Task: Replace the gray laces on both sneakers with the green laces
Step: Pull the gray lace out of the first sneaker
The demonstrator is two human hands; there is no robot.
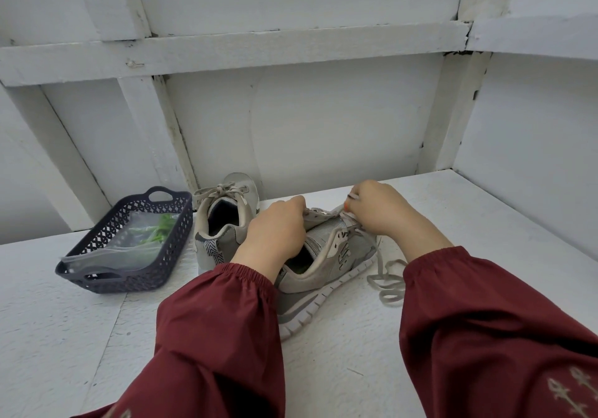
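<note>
Over the white table (485, 223), two arms in maroon sleeves (220, 336) reach forward to the near sneaker (339, 265), which is tilted on its side. The far sneaker (223, 220) stands upright behind it, still tied. A basket (106, 275) sits to the left. The left hand (275, 233) curls over the near sneaker's tongue and grips it. The right hand (378, 210) pinches the gray lace (386, 275) at the eyelets, and its slack lies looped beside the sole. The green laces (160, 231) lie bagged in the basket.

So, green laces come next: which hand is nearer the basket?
Left. The left hand grips the sneaker right of the basket; the right hand pinches lace farther right.
</note>
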